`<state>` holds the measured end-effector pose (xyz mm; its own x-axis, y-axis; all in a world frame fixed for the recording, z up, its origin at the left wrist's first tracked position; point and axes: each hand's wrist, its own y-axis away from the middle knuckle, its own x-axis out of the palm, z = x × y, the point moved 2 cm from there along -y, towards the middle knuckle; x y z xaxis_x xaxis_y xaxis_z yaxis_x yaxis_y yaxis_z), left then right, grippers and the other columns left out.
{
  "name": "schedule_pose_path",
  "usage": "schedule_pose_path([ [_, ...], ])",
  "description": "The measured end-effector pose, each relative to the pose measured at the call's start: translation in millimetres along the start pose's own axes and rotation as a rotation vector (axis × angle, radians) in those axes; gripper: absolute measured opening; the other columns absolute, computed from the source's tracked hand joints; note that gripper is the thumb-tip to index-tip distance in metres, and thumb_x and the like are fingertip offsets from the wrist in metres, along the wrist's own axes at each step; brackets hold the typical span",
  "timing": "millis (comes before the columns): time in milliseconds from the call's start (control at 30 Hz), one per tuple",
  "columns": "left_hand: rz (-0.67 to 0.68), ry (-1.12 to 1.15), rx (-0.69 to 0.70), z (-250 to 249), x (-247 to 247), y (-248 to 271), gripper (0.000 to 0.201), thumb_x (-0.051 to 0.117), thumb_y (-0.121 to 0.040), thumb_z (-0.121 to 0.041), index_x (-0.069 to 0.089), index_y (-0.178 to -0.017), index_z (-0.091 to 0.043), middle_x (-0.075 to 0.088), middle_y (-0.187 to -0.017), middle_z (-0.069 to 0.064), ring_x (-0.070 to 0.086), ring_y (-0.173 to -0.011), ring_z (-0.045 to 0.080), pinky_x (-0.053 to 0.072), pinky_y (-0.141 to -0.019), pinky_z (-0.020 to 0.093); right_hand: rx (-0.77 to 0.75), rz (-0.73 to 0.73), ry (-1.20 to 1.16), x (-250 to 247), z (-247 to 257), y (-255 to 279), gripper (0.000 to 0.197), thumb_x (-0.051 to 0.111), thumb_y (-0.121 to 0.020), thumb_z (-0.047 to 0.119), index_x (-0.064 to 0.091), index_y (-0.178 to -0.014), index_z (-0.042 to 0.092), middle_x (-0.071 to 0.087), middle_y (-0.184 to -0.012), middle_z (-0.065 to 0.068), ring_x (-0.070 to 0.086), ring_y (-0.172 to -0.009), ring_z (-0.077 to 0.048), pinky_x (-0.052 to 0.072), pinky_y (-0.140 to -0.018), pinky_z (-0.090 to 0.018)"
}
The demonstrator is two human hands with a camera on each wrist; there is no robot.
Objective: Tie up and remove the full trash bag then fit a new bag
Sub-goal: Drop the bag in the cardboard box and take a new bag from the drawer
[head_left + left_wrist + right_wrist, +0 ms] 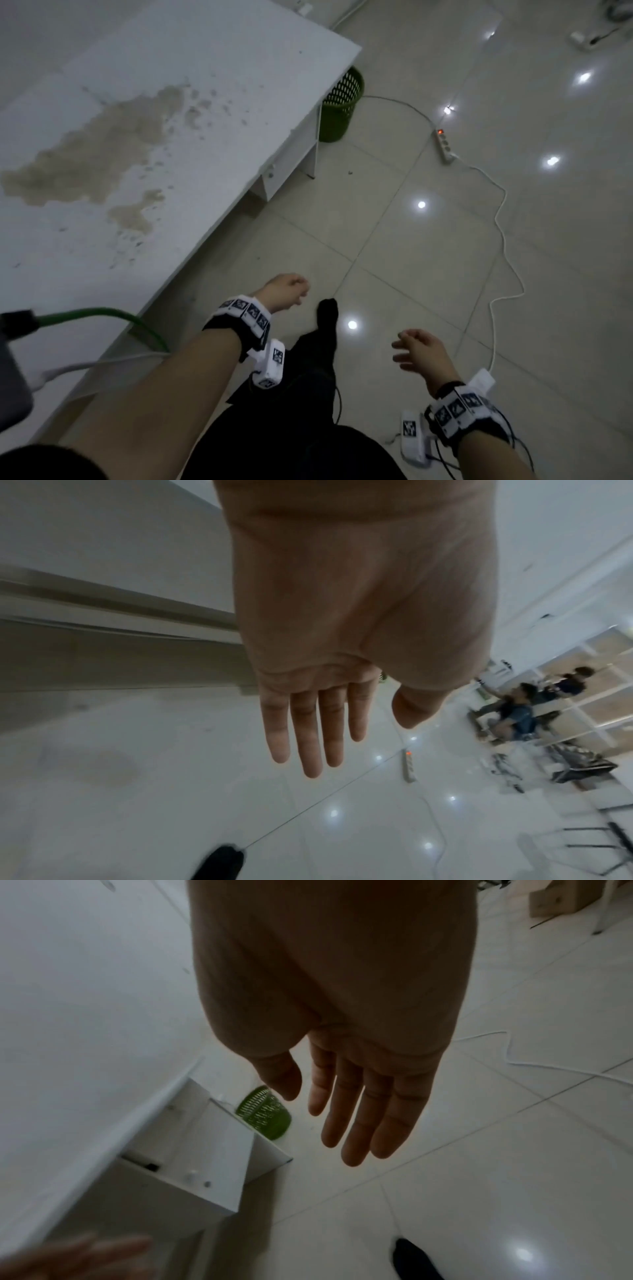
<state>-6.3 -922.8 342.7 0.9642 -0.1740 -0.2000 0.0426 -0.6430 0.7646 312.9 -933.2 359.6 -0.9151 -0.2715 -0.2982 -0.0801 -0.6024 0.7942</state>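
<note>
Head view: green mesh bin (340,106) stands on the floor at the counter's (171,137) far corner, well ahead of both empty hands, left hand (286,291) nearer; wrist views: left hand (342,642) and right hand (342,1069) fingers straight, bin (265,1112) ahead-left of the right.

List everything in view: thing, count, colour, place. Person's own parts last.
Bin: 1, green mesh, on the floor at the table's far corner; no bag visible on it.
Table: 1, white with a brownish stain, left of the person.
Power strip: 1, white with a red light lit, on the floor to the right of the bin.
Cord: 1, white, trailing across the floor tiles from the strip.
Green cable: 1, over the table's near edge.
People: at least two, seated far off in the left wrist view.
Left hand: empty, fingers straight.
Right hand: empty, fingers straight.
</note>
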Motion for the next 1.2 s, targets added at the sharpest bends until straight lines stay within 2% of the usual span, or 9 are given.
schedule_pose_path([
  [200, -0.061, 0.081, 0.148, -149, -16, -109, 0.03, 0.053, -0.099, -0.028, 0.06, -0.124, -0.013, 0.068, -0.113, 0.006, 0.066, -0.098, 0.02, 0.048, -0.085, 0.03, 0.286, 0.017, 0.216, -72, 22, -87, 0.021, 0.054, -0.102, 0.022, 0.062, -0.108, 0.004, 0.072, -0.099, -0.016, 0.065, -0.069, -0.028, 0.049, -0.063, -0.031],
  [300, -0.101, 0.146, 0.144, -184, -24, -148, 0.023, 0.054, -0.097, -0.033, 0.062, -0.116, -0.024, 0.069, -0.112, 0.002, 0.068, -0.099, 0.017, 0.051, -0.092, 0.035, 0.238, 0.02, 0.296, -94, 75, -125, 0.021, 0.053, -0.101, 0.022, 0.063, -0.107, 0.005, 0.074, -0.096, -0.014, 0.068, -0.07, -0.029, 0.052, -0.063, -0.032],
  [433, -0.125, 0.195, 0.036, -176, -21, -185, 0.009, 0.055, -0.094, -0.036, 0.063, -0.095, -0.032, 0.071, -0.108, 0.004, 0.069, -0.098, 0.021, 0.051, -0.091, 0.037, 0.061, 0.096, 0.324, -89, 182, -170, 0.016, 0.054, -0.101, 0.014, 0.064, -0.1, 0.001, 0.073, -0.092, -0.017, 0.064, -0.064, -0.029, 0.051, -0.057, -0.032],
  [667, -0.351, 0.298, -0.215, -124, -28, -218, 0.01, 0.057, -0.095, -0.029, 0.065, -0.093, -0.023, 0.071, -0.108, 0.013, 0.069, -0.098, 0.032, 0.05, -0.081, 0.03, -0.251, 0.379, 0.482, -18, 375, -274, 0.013, 0.058, -0.098, 0.013, 0.066, -0.089, 0.007, 0.074, -0.088, -0.014, 0.065, -0.064, -0.025, 0.05, -0.061, -0.031],
  [800, -0.632, 0.394, -0.213, -136, -50, -215, 0.024, 0.051, -0.099, -0.035, 0.063, -0.117, -0.026, 0.069, -0.115, 0.005, 0.065, -0.107, 0.025, 0.05, -0.094, 0.033, -0.352, 0.523, 0.655, 32, 455, -331, 0.013, 0.056, -0.099, 0.017, 0.065, -0.096, 0.007, 0.074, -0.093, -0.013, 0.066, -0.068, -0.025, 0.051, -0.064, -0.034],
  [933, -1.012, 0.521, -0.013, -179, -86, -197, 0.027, 0.052, -0.089, -0.049, 0.062, -0.111, -0.038, 0.073, -0.103, -0.004, 0.069, -0.098, 0.02, 0.055, -0.089, 0.04, -0.502, 0.644, 0.749, 94, 498, -373, 0.014, 0.054, -0.099, 0.016, 0.065, -0.101, 0.007, 0.073, -0.096, -0.013, 0.066, -0.068, -0.024, 0.051, -0.065, -0.033],
  [1067, -1.447, 0.433, 0.323, -224, -115, -172, 0.024, 0.049, -0.1, -0.024, 0.063, -0.118, -0.019, 0.072, -0.106, 0.009, 0.067, -0.081, 0.018, 0.051, -0.073, 0.024, -0.653, 0.772, 0.672, 173, 517, -393, 0.009, 0.055, -0.099, 0.019, 0.062, -0.098, 0.015, 0.073, -0.1, -0.011, 0.067, -0.069, -0.022, 0.056, -0.069, -0.038],
  [1133, -1.674, 0.334, 0.412, -227, -128, -172, 0.024, 0.048, -0.102, -0.017, 0.065, -0.117, -0.011, 0.072, -0.101, 0.011, 0.068, -0.081, 0.021, 0.053, -0.074, 0.027, -0.652, 0.825, 0.645, 211, 517, -400, 0.012, 0.055, -0.099, 0.019, 0.065, -0.095, 0.014, 0.074, -0.106, -0.009, 0.069, -0.073, -0.021, 0.058, -0.077, -0.039],
  [1200, -1.808, 0.247, 0.377, -215, -139, -187, 0.023, 0.05, -0.1, -0.018, 0.068, -0.114, -0.01, 0.073, -0.098, 0.007, 0.069, -0.088, 0.023, 0.056, -0.081, 0.035, -0.626, 0.873, 0.613, 234, 512, -407, 0.021, 0.05, -0.1, 0.009, 0.068, -0.088, 0.008, 0.074, -0.107, -0.01, 0.069, -0.079, -0.025, 0.058, -0.084, -0.041],
])
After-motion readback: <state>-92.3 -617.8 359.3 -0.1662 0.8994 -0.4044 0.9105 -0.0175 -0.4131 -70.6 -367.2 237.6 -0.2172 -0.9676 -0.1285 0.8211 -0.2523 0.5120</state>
